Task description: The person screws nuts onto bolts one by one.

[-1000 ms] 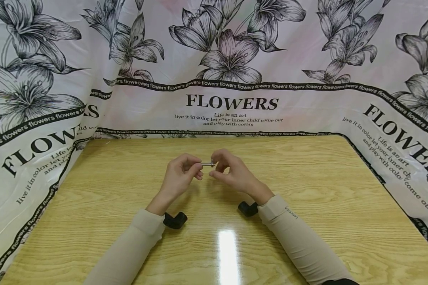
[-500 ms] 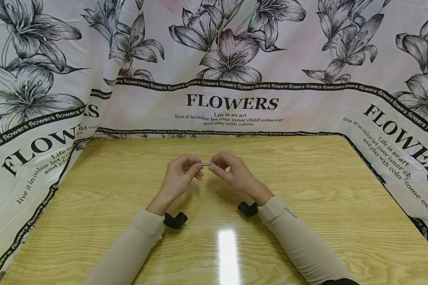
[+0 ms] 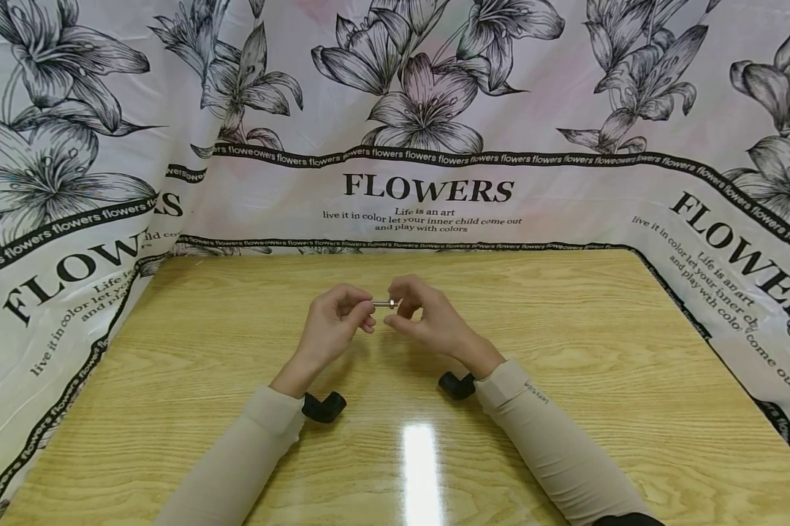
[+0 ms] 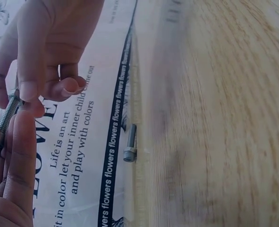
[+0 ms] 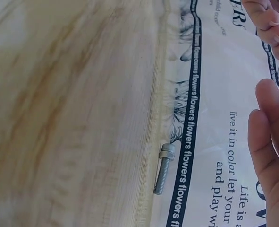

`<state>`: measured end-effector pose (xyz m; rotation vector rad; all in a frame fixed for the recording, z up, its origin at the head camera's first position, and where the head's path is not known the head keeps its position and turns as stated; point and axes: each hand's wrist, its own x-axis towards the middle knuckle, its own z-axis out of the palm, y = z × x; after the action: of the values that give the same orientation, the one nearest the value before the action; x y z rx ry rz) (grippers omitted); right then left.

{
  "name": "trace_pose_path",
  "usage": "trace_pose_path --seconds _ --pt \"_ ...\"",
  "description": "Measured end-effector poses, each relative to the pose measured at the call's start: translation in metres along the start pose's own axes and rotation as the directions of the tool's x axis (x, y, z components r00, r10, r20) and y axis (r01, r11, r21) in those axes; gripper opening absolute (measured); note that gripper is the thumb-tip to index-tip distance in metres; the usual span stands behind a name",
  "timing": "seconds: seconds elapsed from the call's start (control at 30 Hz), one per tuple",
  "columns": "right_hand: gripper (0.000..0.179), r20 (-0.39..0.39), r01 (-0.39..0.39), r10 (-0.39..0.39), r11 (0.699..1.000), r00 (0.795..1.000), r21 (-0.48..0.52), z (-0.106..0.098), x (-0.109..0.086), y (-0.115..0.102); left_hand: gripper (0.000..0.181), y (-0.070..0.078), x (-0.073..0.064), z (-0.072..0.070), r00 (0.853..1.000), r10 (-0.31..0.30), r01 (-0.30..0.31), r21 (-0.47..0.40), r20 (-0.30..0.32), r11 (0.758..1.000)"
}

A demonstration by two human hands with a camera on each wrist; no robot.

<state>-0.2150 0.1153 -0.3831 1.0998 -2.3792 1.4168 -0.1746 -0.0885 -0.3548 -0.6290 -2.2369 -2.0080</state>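
A person's two bare hands are meeting above a wood-grained table [image 3: 237, 329], and the left hand [image 3: 332, 321] is holding a small metal bolt [image 3: 381, 303] in the air between them. The bolt's long axis is running almost level from side to side — its near-left end is disappearing into the left fingers, and its wider, brighter collar [image 3: 392, 302] is pointing toward the right hand [image 3: 427, 314]. The left thumb and forefinger are pinching the shaft together, leaving a length of it showing beyond their tips. On the other side, the right thumb and forefinger are standing apart, with the collar sitting between them, close to the forefinger; whether skin is touching metal I cannot tell. In the left wrist view the shaft is showing a screw thread and is slanting up from the left fingers to the right ones. Both wrist views are also showing a second bolt [image 4: 131, 143], lying along the table's far edge, thick end toward the person's left and shaft toward the right — well apart from the fingers. Beige sleeves [image 3: 246, 446] are covering both forearms, and a white cloth [image 3: 427, 197] printed with black flowers and the word FLOWERS is hanging behind.
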Motion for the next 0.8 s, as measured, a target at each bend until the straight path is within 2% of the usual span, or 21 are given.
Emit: trace_pose_path --seconds 0.17,0.4,0.63,0.8 --pt "0.017 -0.008 0.058 -0.058 0.998 0.998 -0.022 0.0017 0.0008 0.0022 0.017 -0.0004 -0.0001 -0.0004 1.0 -0.007 0.007 0.005 0.0 1.0" --pt "0.008 -0.016 0.023 -0.024 0.998 1.0 -0.05 0.0011 -0.0007 0.0043 0.017 0.0012 -0.0002 -0.0004 1.0 -0.011 0.011 0.01 -0.006 1.0" --pt "0.017 -0.002 -0.02 0.02 0.998 1.0 -0.056 0.0015 -0.001 0.007 0.018 0.0016 -0.0003 0.0001 1.0 -0.019 0.019 -0.001 -0.002 1.0" --pt "0.032 -0.007 -0.004 0.004 0.999 1.0 -0.032 0.0022 -0.0004 0.0065 0.018 0.0019 -0.0011 -0.0002 1.0 -0.021 0.02 -0.004 -0.004 1.0"
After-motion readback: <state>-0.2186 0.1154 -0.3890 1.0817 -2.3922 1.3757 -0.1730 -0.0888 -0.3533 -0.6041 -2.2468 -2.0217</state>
